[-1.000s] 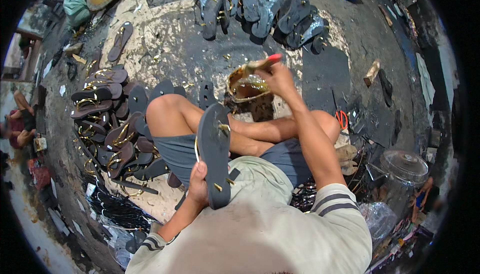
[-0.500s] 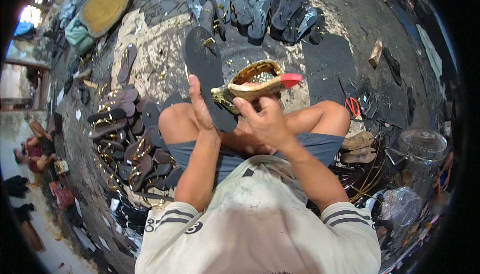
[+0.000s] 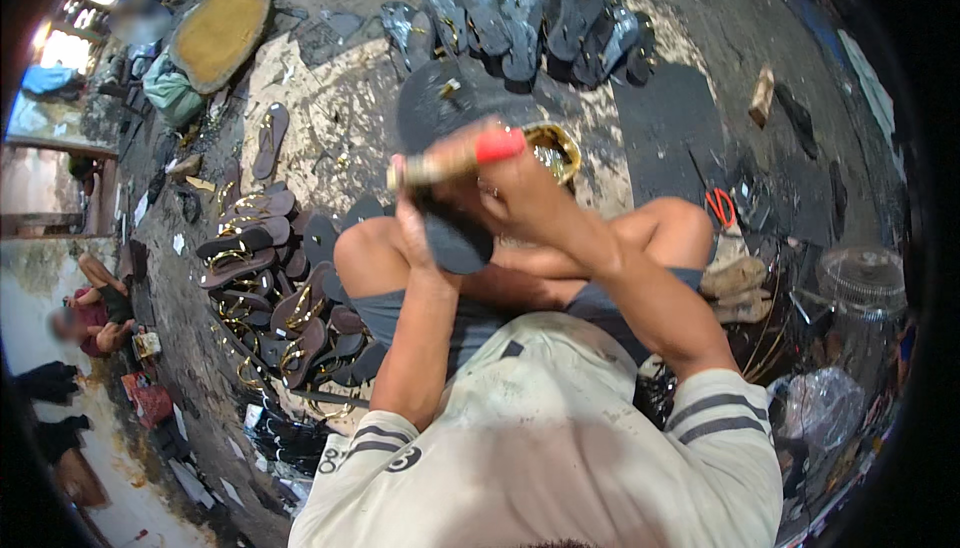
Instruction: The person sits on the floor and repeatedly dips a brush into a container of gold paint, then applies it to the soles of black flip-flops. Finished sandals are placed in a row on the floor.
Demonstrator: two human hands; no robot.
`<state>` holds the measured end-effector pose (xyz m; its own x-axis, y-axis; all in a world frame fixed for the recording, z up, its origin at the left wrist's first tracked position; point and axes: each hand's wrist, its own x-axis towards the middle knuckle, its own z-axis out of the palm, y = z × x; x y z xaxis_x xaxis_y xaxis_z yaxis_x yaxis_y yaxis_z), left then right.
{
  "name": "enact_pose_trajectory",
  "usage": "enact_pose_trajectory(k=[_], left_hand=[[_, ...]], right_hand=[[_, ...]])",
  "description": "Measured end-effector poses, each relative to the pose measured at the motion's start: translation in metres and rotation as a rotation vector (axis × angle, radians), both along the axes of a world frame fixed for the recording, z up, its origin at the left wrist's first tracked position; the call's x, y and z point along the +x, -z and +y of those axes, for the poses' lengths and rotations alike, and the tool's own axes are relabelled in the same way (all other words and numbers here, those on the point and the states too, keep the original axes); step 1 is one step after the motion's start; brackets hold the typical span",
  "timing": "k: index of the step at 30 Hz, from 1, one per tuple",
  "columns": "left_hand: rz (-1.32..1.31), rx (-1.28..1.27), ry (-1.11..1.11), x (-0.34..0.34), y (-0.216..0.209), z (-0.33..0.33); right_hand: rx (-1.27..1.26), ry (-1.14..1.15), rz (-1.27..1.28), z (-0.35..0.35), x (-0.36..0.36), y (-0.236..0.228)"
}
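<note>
My left hand [image 3: 422, 236] grips a dark sandal sole [image 3: 428, 113] by its near edge, holding it up at an angle over my crossed legs. A small gold-coloured piece [image 3: 449, 88] shows near the sole's far end. Closed around a brush [image 3: 445, 162] with a red-ended handle, my right hand [image 3: 505, 188] is blurred by motion. The brush crosses over the sole, its bristle end near my left fingertips; whether it touches the sole I cannot tell. Partly behind my right hand stands a pot [image 3: 562, 140] with a yellowish rim and shiny contents.
Several dark sandals [image 3: 522, 28] stand in a row at the far side. Piled brown sandals with gold straps [image 3: 300, 298] lie left of my knee. Orange-handled scissors [image 3: 720, 210], a dark sheet [image 3: 665, 133] and wooden shoe forms [image 3: 738, 283] lie right. Another person [image 3: 100, 318] sits far left.
My right hand and the brush have moved up and left from the pot to over the sole. The left hand keeps its hold, and the whole view has shifted slightly.
</note>
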<state>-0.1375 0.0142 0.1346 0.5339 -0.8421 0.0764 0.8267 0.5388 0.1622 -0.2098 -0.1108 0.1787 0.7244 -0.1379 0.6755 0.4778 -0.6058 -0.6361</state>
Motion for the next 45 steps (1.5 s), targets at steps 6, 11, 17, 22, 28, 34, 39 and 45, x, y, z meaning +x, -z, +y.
enact_pose_trajectory(k=[6,11,17,22,28,34,39,45], left_hand=[[0.169,0.356,-0.166,-0.011,-0.006,0.006],[0.045,0.218,0.154,-0.002,-0.016,0.002],[-0.28,0.552,0.034,0.063,0.08,-0.075],[-0.326,0.96,-0.262,0.168,0.032,-0.099],[-1.122,1.159,-0.668,0.202,0.03,0.083],[-1.124,2.583,0.058,0.165,0.151,0.236],[-1.294,2.288,0.054,0.211,0.151,0.289],[-1.476,1.566,-0.951,0.156,-0.001,0.243]], right_hand=[[-0.001,-0.03,0.067,-0.013,0.004,0.007],[0.268,-0.08,0.246,0.011,-0.054,0.03],[0.703,0.269,0.341,-0.022,-0.087,0.009],[0.547,0.37,0.308,-0.058,-0.096,0.004],[0.66,0.594,0.4,-0.112,-0.146,0.056],[0.583,0.607,0.482,-0.102,-0.108,0.072],[0.493,0.449,0.675,-0.082,-0.052,0.066],[0.008,0.334,0.85,-0.091,-0.026,0.134]])
